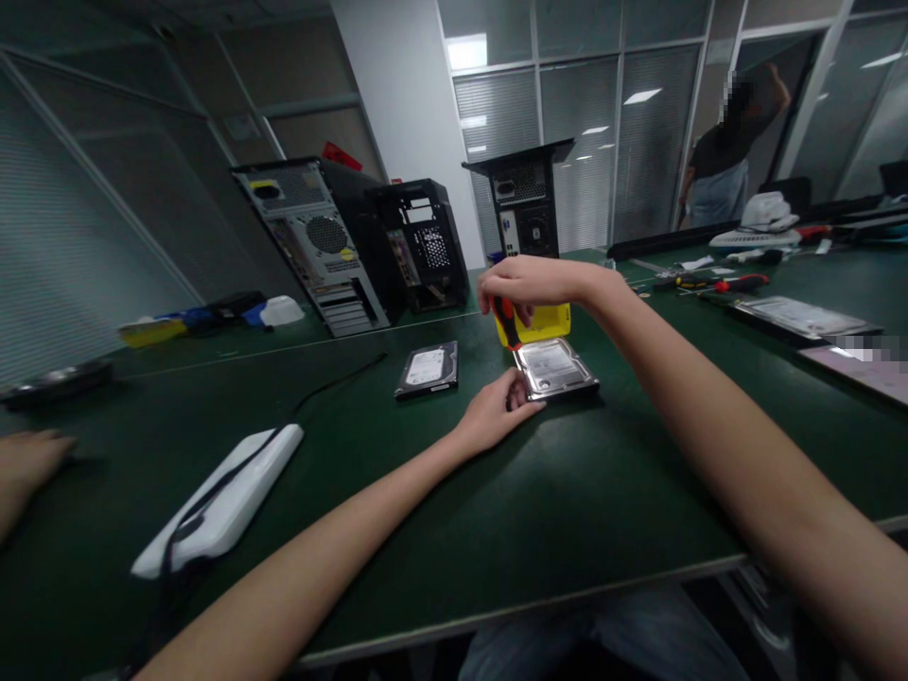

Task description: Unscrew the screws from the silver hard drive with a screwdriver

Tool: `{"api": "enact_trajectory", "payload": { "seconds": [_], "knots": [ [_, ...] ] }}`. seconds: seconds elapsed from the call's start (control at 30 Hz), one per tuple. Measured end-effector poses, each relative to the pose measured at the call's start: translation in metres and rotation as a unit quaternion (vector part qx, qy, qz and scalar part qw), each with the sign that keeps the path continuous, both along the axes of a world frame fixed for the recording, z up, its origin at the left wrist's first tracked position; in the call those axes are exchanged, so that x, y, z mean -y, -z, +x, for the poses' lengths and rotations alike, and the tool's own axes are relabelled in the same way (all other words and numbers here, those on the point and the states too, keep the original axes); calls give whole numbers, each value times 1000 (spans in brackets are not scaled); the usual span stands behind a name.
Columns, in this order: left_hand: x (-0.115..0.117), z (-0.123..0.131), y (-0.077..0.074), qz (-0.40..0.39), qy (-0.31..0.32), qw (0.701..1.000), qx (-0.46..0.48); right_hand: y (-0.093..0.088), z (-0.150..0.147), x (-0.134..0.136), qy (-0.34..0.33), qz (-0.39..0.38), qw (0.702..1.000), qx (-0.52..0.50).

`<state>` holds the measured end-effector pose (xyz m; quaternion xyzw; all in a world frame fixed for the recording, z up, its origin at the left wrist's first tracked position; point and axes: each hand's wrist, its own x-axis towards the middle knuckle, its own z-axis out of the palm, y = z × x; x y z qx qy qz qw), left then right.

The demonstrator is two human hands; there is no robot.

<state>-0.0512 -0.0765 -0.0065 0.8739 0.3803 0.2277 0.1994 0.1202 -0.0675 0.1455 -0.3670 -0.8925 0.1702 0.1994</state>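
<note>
A silver hard drive [557,367] lies on the green table, its label side up. My left hand [497,409] grips the drive's near left corner, fingers at its side and thumb along the front edge. Above the drive's far left corner, my right hand [521,284] is closed around a red and black screwdriver [506,322], whose lower end meets that corner. Behind the drive stands a yellow container [546,324]. A second hard drive [428,369] rests just left of my left hand, touched by neither hand.
Computer cases [337,246] stand at the back. A white device [227,501] with a dark cord lies front left, near another person's hand [32,459]. Pliers [742,283] and another drive [801,317] are on the right. A person [730,151] stands in the background.
</note>
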Motion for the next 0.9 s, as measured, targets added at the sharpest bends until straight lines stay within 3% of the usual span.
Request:
{"api": "enact_trajectory", "payload": {
  "seconds": [0.9],
  "knots": [
    [1,0,-1,-9,1,1000,-1,-4,0,1,-38,-4,999,-2]
  ]
}}
